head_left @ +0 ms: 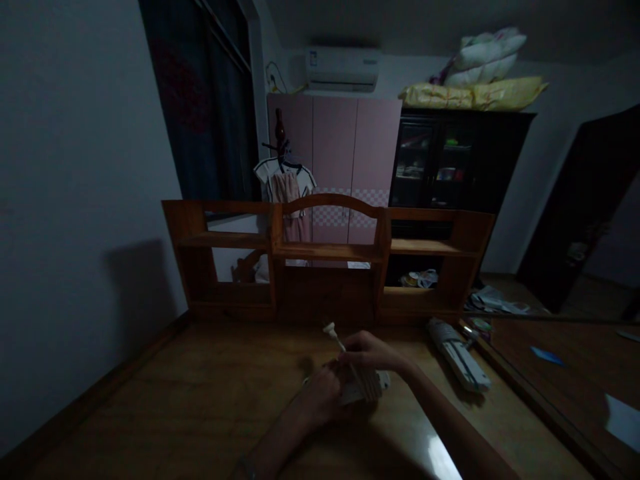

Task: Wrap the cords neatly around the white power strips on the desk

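Observation:
My left hand [325,392] is closed around the left part of a white power strip [353,395] held just over the wooden desk, its fingers partly hidden. Several turns of the pale power cord [371,385] wrap the strip's right part. Above it, my right hand [371,352] is closed with its fingertips pinching the cord's free end. From that pinch the plug [329,329] sticks up and to the left. On the desk to the right lies a second white power strip [463,363], with a cord bundled at its far end.
A wooden shelf unit [327,252] stands along the back of the desk [165,393]. At the left is a wall [90,200]. To the right, past a raised wooden edge [530,400], a lower brown surface holds a blue card [547,355] and white paper [624,420].

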{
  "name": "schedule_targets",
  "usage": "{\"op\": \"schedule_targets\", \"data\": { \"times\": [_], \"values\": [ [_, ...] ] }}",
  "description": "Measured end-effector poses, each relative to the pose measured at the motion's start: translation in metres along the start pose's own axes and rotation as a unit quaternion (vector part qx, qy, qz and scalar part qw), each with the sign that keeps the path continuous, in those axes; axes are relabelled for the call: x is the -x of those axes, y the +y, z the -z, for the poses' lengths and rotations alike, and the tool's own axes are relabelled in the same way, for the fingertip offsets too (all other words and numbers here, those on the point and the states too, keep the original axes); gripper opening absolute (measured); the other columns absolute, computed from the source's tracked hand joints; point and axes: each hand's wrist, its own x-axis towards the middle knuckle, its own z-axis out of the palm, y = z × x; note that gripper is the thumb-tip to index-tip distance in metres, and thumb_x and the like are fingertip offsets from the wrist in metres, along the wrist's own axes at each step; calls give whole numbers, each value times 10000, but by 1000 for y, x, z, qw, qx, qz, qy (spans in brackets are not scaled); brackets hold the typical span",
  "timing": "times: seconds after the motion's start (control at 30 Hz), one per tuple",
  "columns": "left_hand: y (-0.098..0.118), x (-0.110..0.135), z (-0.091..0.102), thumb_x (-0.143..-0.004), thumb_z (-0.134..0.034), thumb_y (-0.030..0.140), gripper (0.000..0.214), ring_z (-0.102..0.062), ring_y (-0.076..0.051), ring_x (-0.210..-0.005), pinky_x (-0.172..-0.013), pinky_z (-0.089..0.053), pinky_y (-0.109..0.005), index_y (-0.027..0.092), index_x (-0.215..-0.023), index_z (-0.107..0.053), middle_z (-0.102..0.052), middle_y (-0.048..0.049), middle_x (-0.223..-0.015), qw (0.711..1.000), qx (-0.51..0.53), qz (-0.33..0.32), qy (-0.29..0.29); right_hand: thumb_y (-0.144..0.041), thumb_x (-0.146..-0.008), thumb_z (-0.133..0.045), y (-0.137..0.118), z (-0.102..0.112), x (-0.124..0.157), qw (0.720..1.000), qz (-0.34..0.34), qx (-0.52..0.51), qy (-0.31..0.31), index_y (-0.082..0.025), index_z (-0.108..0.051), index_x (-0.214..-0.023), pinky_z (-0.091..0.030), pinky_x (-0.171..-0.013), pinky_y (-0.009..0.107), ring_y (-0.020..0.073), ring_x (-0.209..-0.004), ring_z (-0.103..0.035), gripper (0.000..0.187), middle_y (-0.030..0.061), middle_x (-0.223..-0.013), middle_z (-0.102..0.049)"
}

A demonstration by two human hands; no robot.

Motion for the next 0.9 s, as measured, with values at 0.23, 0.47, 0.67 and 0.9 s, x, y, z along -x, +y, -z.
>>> {"op": "schedule_targets", "data": {
  "times": [0.23, 0.47, 0.67, 0.9],
  "values": [
    [1, 4, 1, -647, -679, 295, 644, -523, -295, -1101, -956, -421, -409, 169, -1225, -426, -554, -125, -1195, 1000, 1, 3, 16, -376, -671, -692, 28, 7, -6, 991, -96, -71, 61, -120, -683, -704, -282, -505, 198, 77, -525, -407, 258, -42, -573, -532],
    [10, 7, 3, -622, -706, 216, 887, -500, -242, -1143, -996, -398, -359, 262, -1376, -240, -503, -76, -1295, 999, 21, -14, 29, -419, -700, -630, 50, 13, 1, 981, -158, -111, 36, -112, -677, -646, -262, -465, 210, 66, -468, -359, 315, -36, -517, -506],
    [11, 3, -1, -636, -715, 225, 938, -468, -280, -1212, -1050, -356, -421, 229, -1422, -201, -487, -117, -1337, 997, 1, -77, 25, -453, -683, -665, 53, 16, 11, 976, -178, -126, 18, -111, -674, -637, -294, -463, 223, 75, -471, -368, 346, -36, -508, -492],
    [15, 6, 3, -630, -735, 197, 1020, -377, -307, -1304, -1041, -395, -444, 255, -1468, -156, -341, -133, -1442, 993, -31, -90, 77, -572, -650, -700, 55, 18, 16, 977, -146, -111, 105, -138, -638, -682, -393, -544, 247, 117, -563, -463, 439, -18, -607, -539]
  ]
}}
